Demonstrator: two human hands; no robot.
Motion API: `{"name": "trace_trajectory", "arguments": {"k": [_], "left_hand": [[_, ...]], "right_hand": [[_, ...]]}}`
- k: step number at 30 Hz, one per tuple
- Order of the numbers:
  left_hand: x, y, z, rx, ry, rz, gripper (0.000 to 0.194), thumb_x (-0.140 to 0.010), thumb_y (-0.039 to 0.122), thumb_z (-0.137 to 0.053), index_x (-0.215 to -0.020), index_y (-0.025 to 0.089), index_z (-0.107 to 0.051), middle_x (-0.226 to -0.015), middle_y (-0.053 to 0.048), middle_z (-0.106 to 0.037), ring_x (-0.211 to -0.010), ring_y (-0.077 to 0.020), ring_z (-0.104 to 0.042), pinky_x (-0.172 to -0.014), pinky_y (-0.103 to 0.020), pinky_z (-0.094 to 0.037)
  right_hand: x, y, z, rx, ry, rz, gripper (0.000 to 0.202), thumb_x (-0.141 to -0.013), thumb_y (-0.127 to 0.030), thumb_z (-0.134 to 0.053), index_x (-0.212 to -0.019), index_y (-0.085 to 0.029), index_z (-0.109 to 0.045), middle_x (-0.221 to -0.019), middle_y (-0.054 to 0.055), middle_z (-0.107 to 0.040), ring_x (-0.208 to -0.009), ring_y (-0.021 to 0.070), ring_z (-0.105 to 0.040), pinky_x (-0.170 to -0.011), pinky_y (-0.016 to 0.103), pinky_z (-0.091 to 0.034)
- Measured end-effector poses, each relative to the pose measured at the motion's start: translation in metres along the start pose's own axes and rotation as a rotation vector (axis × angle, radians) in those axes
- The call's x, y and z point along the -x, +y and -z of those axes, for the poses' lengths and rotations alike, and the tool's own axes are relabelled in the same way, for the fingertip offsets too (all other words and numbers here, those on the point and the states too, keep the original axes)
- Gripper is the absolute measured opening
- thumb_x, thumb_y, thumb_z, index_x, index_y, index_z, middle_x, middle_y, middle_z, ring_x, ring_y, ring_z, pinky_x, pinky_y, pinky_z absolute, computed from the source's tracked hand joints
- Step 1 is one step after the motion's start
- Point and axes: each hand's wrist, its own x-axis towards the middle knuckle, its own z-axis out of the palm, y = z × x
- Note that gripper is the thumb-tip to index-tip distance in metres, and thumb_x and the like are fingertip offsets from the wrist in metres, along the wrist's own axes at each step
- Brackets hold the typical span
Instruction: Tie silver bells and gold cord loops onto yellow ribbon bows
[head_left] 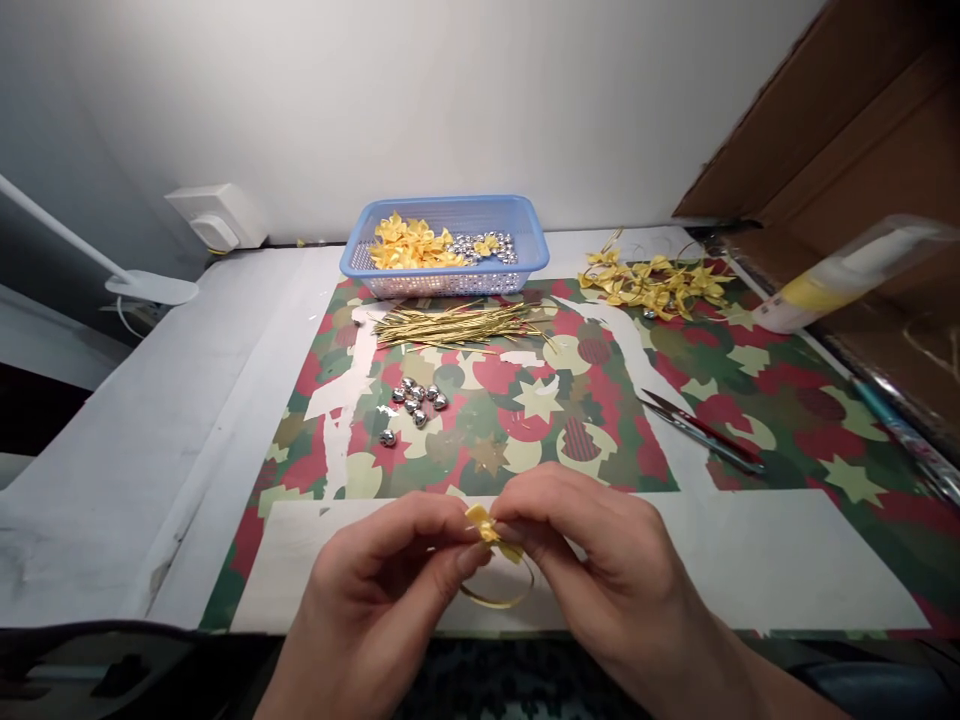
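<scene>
Near the table's front edge, a small yellow ribbon flower [486,528] is pinched between both hands. My left hand [397,590] grips its left side with thumb and fingertips. From the right, my right hand [592,560] holds it the same way. A gold wire [499,604] curves in a loop below the flower, between the hands; its ends are hidden by the fingers. Beyond my left hand lie several silver bells [414,397]. Farther back is a bundle of gold wires [457,325].
At the back, a blue basket [444,283] holds yellow flowers and silver bells. Wired yellow flowers [660,287] lie at the back right. Dark-bladed snips [705,432] and a bottle [817,290] are on the right, a white lamp base [152,288] left.
</scene>
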Motion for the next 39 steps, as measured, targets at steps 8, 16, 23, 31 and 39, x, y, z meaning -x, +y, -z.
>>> {"name": "trace_trajectory", "arguments": {"k": [8,16,23,31,39], "left_hand": [[-0.004,0.005,0.001,0.023,-0.072,0.052,0.015,-0.085,0.013,-0.077,-0.093,0.024,-0.081,-0.089,0.000,-0.080,-0.084,-0.0189,-0.077,-0.076,-0.022,-0.064],[-0.009,0.007,-0.002,-0.252,-0.101,-0.118,0.008,-0.087,0.014,-0.071,-0.087,0.021,-0.075,-0.082,-0.002,-0.077,-0.078,-0.0201,-0.076,-0.069,-0.023,-0.065],[-0.011,0.013,0.001,-0.368,-0.176,-0.180,0.011,-0.093,0.019,-0.065,-0.084,0.022,-0.071,-0.074,-0.001,-0.070,-0.072,-0.0189,-0.070,-0.063,-0.023,-0.059],[-0.015,0.019,0.009,-0.327,-0.349,-0.017,0.017,-0.101,0.022,-0.055,-0.087,0.021,-0.065,-0.086,-0.003,-0.066,-0.081,-0.0186,-0.063,-0.069,-0.025,-0.052],[-0.011,0.018,0.010,-0.372,-0.363,-0.055,0.017,-0.103,0.021,-0.049,-0.095,0.022,-0.064,-0.089,-0.003,-0.067,-0.081,-0.0183,-0.063,-0.072,-0.026,-0.052]], "right_hand": [[-0.002,0.002,0.005,-0.080,-0.021,-0.082,0.018,-0.095,-0.005,-0.057,-0.087,-0.018,-0.068,-0.076,-0.001,-0.066,-0.067,0.0094,-0.062,-0.058,0.018,-0.047],[-0.003,0.004,0.007,-0.105,-0.048,-0.062,0.020,-0.094,-0.005,-0.054,-0.087,-0.017,-0.069,-0.075,0.000,-0.065,-0.067,0.0106,-0.060,-0.060,0.020,-0.048],[-0.005,0.005,0.008,-0.128,-0.052,0.017,0.020,-0.094,-0.002,-0.055,-0.090,-0.017,-0.067,-0.078,0.000,-0.066,-0.071,0.0100,-0.060,-0.065,0.019,-0.049],[-0.003,0.008,0.010,-0.141,-0.085,0.090,0.019,-0.097,-0.004,-0.054,-0.093,-0.019,-0.067,-0.081,0.002,-0.065,-0.069,0.0124,-0.060,-0.061,0.022,-0.050],[-0.004,0.007,0.011,-0.122,-0.108,0.108,0.021,-0.096,-0.003,-0.054,-0.096,-0.019,-0.069,-0.083,0.003,-0.066,-0.071,0.0123,-0.062,-0.063,0.020,-0.053]]}}
